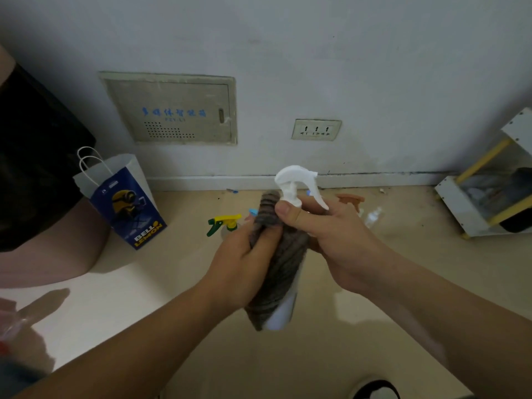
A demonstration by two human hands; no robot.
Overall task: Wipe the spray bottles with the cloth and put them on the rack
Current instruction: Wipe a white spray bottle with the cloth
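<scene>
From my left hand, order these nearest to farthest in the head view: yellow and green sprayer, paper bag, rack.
1. Yellow and green sprayer, on the floor just beyond the left hand gripping the cloth.
2. Paper bag, standing farther left near the wall.
3. Rack, far right, past the right hand holding the white spray bottle.

Blue and white paper bag on the floor, "BELL" in white and "LEMON" in yellow across its lower corner, grey wall panel with a row of blue Chinese characters, too blurred to read, smaller blue code beneath, illegible
</scene>
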